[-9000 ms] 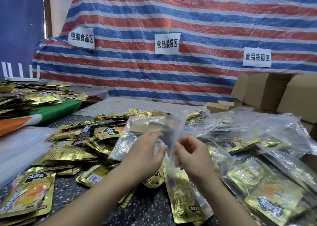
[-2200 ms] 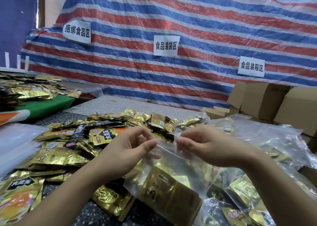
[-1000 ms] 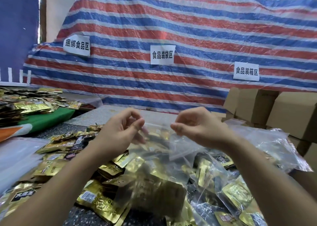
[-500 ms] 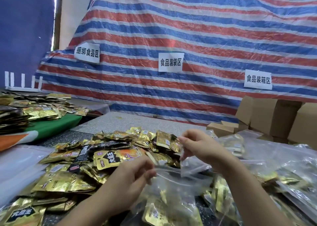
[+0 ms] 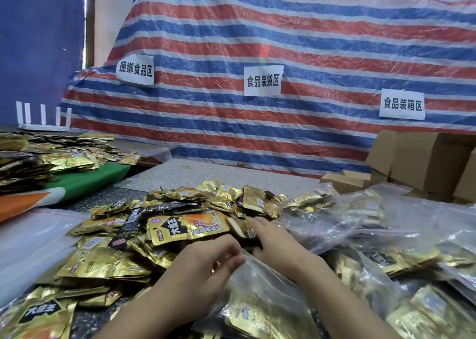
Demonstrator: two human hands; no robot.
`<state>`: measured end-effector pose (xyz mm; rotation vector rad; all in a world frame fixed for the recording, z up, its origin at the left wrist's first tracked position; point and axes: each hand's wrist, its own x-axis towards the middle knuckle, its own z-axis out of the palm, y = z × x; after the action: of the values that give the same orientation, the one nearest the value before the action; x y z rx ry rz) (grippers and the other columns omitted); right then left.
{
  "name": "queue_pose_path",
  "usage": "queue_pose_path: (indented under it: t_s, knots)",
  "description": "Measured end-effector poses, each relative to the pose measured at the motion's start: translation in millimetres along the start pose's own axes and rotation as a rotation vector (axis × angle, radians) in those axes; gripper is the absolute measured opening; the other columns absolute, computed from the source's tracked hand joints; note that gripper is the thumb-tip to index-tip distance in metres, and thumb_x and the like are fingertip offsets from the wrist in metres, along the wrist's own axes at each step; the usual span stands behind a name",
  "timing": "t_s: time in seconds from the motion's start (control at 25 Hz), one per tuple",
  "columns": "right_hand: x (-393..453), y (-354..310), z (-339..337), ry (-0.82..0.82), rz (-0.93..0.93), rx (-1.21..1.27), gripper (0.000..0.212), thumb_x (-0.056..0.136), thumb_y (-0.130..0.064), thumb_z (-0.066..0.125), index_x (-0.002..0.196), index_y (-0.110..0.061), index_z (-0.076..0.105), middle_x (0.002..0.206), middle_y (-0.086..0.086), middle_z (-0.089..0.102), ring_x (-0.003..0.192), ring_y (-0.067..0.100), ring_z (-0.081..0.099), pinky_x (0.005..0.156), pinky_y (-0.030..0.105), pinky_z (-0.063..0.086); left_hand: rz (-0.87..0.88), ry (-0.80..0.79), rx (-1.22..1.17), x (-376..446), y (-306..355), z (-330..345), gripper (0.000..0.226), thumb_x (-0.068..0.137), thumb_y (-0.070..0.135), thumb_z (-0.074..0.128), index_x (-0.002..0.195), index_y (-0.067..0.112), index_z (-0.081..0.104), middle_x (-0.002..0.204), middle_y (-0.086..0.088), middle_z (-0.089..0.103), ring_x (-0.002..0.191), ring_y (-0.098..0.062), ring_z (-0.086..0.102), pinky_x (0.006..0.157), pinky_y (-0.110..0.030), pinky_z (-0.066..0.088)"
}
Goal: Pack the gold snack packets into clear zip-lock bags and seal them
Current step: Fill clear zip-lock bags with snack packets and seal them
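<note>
A clear zip-lock bag [image 5: 260,284] holding gold snack packets lies low in front of me. My left hand [image 5: 203,269] pinches its top edge with curled fingers and thumb. My right hand [image 5: 275,241] lies just beyond the bag's mouth. Its fingers are stretched flat, and the tips touch the loose gold packets [image 5: 188,226] heaped on the table. The pile spreads left and forward from both hands.
Filled clear bags [image 5: 360,222] are heaped to the right, with cardboard boxes [image 5: 425,163] behind them. A flat stack of clear plastic [image 5: 31,241] lies at the left, beside a green cloth [image 5: 85,181] bearing more packets [image 5: 51,158]. A striped tarp [image 5: 283,42] with paper labels closes the back.
Both hands came down from chest height with the bag to the table. My right hand let go of the bag's edge and reached flat onto the loose packets.
</note>
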<state>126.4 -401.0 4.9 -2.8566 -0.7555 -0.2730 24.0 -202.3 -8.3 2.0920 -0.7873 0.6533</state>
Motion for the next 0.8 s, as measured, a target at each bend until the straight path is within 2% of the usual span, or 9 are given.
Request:
queue_pose_path:
  t_s: [0.08,0.2,0.32,0.4,0.48,0.56,0.6,0.72,0.8]
  knots:
    - [1,0,8,0.005,0.026,-0.002,0.071,0.091,-0.022,0.050,0.156,-0.029,0.022,0.161,0.005,0.027,0.145,0.025,0.029,0.119,0.043,0.022,-0.004,-0.013,0.007,-1,0,1,0.012,0.095,0.045,0.054,0.094,0.035,0.059,0.079,0.016,0.064,0.072,-0.010,0.061,0.067,-0.036,0.052]
    - [6,2,15,-0.018,0.065,0.028,0.069,0.097,-0.032,0.049,0.158,-0.031,0.016,0.165,0.001,0.020,0.150,0.019,0.019,0.123,0.046,0.012,-0.010,-0.011,0.026,-1,-1,2,0.010,0.094,0.046,0.053,0.093,0.037,0.057,0.079,0.018,0.064,0.073,-0.009,0.062,0.066,-0.032,0.051]
    - [9,0,18,0.113,0.069,0.037,0.062,0.091,-0.021,0.055,0.150,-0.026,0.039,0.151,-0.002,0.045,0.138,0.020,0.040,0.116,0.042,0.029,-0.026,-0.010,0.016,-1,-2,4,0.010,0.094,0.046,0.054,0.093,0.037,0.057,0.080,0.022,0.065,0.075,-0.005,0.063,0.066,-0.025,0.049]
    - [5,-1,16,0.247,0.045,0.082,0.044,0.087,-0.011,0.059,0.129,-0.025,0.060,0.126,-0.003,0.064,0.116,0.021,0.056,0.100,0.039,0.045,-0.037,-0.014,0.009,-1,-3,4,0.011,0.095,0.045,0.054,0.093,0.036,0.058,0.081,0.023,0.065,0.077,-0.004,0.063,0.067,-0.025,0.049]
    - [2,-3,10,0.317,0.048,0.199,0.021,0.091,-0.011,0.060,0.108,-0.022,0.066,0.101,-0.004,0.069,0.095,0.020,0.061,0.080,0.034,0.049,-0.053,-0.013,0.000,-1,-5,4,0.010,0.096,0.044,0.055,0.093,0.036,0.060,0.081,0.022,0.066,0.078,-0.003,0.064,0.067,-0.025,0.051]
    - [1,-7,-4,0.361,0.124,0.427,0.005,0.096,-0.021,0.061,0.095,-0.020,0.066,0.088,-0.006,0.068,0.081,0.017,0.063,0.065,0.026,0.050,-0.068,-0.001,-0.028,-1,-5,3,0.011,0.094,0.045,0.055,0.091,0.036,0.060,0.080,0.018,0.067,0.078,-0.005,0.066,0.068,-0.023,0.052]
    - [1,-9,-14,0.381,0.180,0.581,0.008,0.097,-0.025,0.062,0.092,-0.020,0.066,0.087,-0.006,0.070,0.081,0.016,0.066,0.062,0.021,0.051,-0.076,0.015,-0.051,0,-5,3,0.013,0.092,0.047,0.054,0.090,0.036,0.060,0.079,0.016,0.068,0.077,-0.006,0.067,0.066,-0.022,0.051]
    - [-2,-15,-52,0.453,0.272,1.092,0.018,0.094,-0.032,0.063,0.093,-0.015,0.068,0.090,0.001,0.077,0.091,0.021,0.073,0.075,0.030,0.057,-0.134,0.105,-0.155,2,-1,-1,0.012,0.088,0.048,0.053,0.089,0.038,0.060,0.079,0.010,0.070,0.072,-0.008,0.068,0.059,-0.017,0.050]
    - [-8,-18,-76,0.462,0.198,1.411,0.029,0.089,-0.034,0.063,0.101,-0.008,0.065,0.095,0.005,0.078,0.094,0.024,0.074,0.078,0.034,0.060,-0.198,0.178,-0.222,3,1,-4,0.012,0.087,0.047,0.053,0.088,0.038,0.060,0.081,0.005,0.071,0.069,-0.018,0.069,0.060,-0.037,0.056]
